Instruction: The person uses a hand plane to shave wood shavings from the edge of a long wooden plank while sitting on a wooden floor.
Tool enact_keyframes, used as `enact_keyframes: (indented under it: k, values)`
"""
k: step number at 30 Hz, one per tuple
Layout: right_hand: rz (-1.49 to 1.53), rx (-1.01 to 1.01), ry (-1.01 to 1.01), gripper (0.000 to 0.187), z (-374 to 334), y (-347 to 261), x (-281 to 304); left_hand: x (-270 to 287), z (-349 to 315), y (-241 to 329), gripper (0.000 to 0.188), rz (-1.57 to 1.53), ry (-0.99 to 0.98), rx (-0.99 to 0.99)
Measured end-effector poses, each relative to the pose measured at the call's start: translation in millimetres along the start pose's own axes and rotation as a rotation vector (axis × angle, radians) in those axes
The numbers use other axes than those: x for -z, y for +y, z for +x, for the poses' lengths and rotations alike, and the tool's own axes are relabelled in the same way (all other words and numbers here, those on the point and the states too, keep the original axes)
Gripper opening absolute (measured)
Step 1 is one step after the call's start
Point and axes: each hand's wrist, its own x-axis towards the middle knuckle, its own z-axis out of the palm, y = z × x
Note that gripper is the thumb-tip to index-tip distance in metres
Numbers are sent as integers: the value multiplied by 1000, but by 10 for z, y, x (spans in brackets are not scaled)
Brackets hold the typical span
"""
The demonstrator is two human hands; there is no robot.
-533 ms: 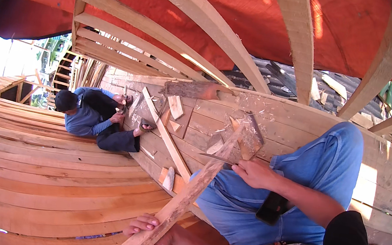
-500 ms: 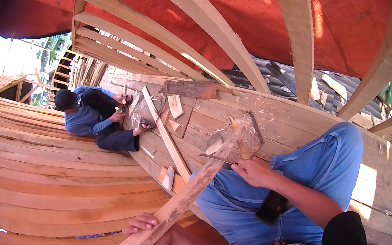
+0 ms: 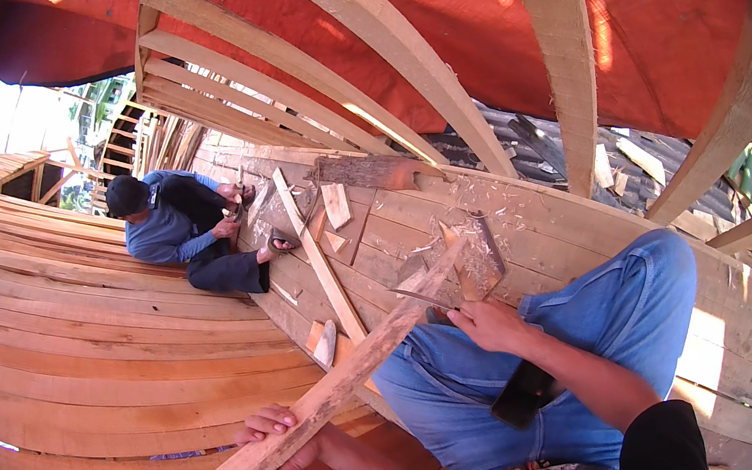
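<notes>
A long, rough wooden stick, partly covered with bark, runs slantwise across my lap. My left hand is closed round its near part. The far end leans at a wooden block strewn with shavings. In my right hand is a knife, gripped by its handle, which the fingers mostly hide. The blade points left and lies across the stick's upper part; whether it touches the wood I cannot tell.
A black phone-like object lies on my jeans. Planks, offcuts and a long batten rest on the boards to the left. Further left a co-worker sits bent over. Curved timber ribs rise ahead before a red tarpaulin.
The knife blade has shifted slightly away from me along the stick and tilted a little. The stick's near end has moved slightly left with my left hand.
</notes>
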Motion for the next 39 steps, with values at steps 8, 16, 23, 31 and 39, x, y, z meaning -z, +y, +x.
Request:
enact_keyframes:
  k: [8, 16, 23, 31, 39]
  values:
    - [-45, -132, 84, 49, 170, 229, -44, 22, 3, 0, 75, -12, -77, 10]
    - [-28, -110, 56, 45, 259, 303, -59, -4, 17, 2, 74, -33, -80, 3]
    - [-72, -137, 118, 45, 281, 426, -5, -5, -41, 16, 74, -42, -66, 30]
    - [-32, -106, 122, 49, 316, 569, -118, -16, -39, -25, 73, -76, -65, 28]
    - [3, -182, 77, 48, 321, 414, 27, 19, -39, -24, 70, 42, -16, 4]
